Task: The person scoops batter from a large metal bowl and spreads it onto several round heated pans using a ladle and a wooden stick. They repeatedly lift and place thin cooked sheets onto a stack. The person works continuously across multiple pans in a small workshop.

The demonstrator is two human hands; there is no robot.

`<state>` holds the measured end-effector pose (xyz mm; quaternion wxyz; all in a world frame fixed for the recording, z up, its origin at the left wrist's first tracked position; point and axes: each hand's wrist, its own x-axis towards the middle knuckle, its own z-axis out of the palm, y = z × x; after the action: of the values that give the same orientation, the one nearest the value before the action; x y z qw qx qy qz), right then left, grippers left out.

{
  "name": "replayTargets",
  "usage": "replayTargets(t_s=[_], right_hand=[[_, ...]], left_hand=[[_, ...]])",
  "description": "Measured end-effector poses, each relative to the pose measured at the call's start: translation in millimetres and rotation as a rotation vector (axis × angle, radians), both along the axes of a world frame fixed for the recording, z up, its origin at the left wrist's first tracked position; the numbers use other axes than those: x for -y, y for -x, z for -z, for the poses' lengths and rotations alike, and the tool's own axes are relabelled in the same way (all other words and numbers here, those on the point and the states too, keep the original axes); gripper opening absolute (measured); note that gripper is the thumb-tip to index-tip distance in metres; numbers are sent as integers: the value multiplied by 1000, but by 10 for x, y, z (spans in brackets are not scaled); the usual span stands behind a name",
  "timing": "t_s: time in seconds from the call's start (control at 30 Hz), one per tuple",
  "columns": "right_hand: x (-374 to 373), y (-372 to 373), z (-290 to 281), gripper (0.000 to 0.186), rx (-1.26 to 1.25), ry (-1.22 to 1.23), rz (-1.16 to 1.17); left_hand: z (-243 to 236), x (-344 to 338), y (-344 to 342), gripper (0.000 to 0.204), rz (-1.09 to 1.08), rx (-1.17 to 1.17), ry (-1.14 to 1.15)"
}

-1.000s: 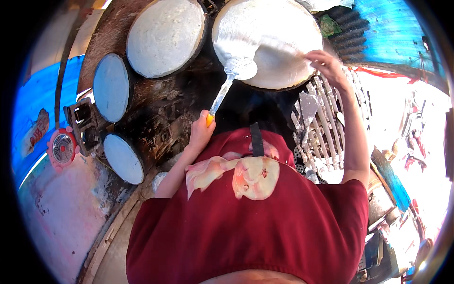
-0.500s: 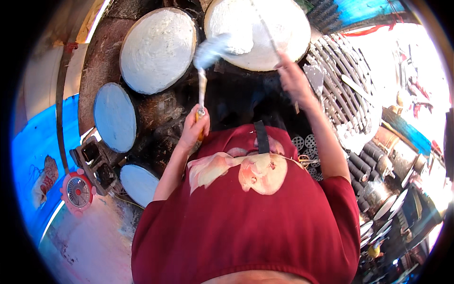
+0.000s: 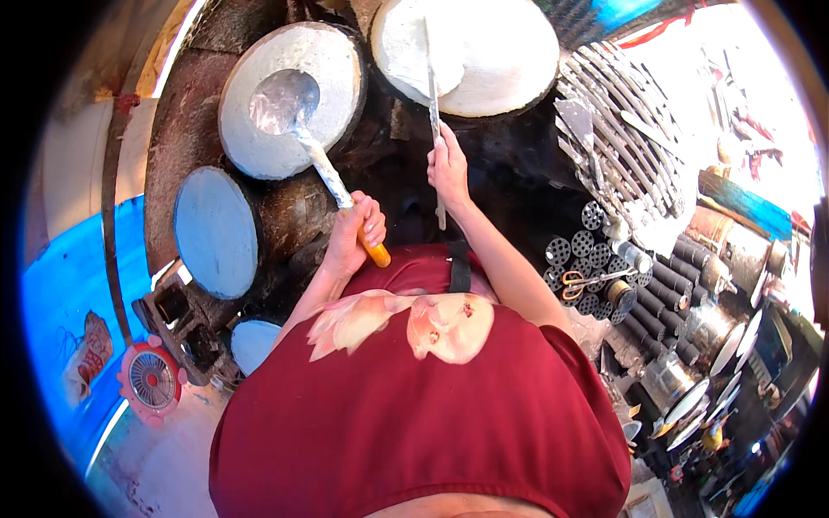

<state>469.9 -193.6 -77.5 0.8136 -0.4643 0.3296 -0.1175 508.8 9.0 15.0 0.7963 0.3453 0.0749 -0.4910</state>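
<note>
The left hand (image 3: 352,235) grips the ladle (image 3: 298,121) by its orange handle end, bowl over the left round griddle (image 3: 337,60); it looks light, stiff, batter-slick. The right hand (image 3: 449,168) clasps a thin flat blade (image 3: 431,82).

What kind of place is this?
Probably an open-air cooking stall: round white steaming surfaces, a ladle in the left hand, a thin stick in the right hand, stacked tubes nearby.

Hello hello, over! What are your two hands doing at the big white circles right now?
Left hand grips orange-handled metal ladle, bowl on left white round steaming cloth. Right hand holds long thin flat stick over right white round sheet. Nothing blocking either.
</note>
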Motion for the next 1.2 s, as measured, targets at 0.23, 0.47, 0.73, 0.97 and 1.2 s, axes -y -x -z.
replayTargets(t_s=[0.23, 0.47, 0.73, 0.97, 1.2], right_hand=[[-21, 1, 449, 41, -63, 607, -1], [22, 348, 93, 41, -59, 416, 13], [347, 628, -86, 39, -136, 281, 120], [590, 791, -26, 41, -126, 366, 106], [798, 821, -78, 37, -187, 469, 88]], left_hand=[[58, 177, -19, 24, 178, 82, 56], [9, 66, 11, 30, 350, 178, 53], [-124, 104, -73, 33, 617, 144, 155], [-239, 180, -176, 36, 859, 269, 114], [-319, 249, -257, 37, 994, 420, 50]])
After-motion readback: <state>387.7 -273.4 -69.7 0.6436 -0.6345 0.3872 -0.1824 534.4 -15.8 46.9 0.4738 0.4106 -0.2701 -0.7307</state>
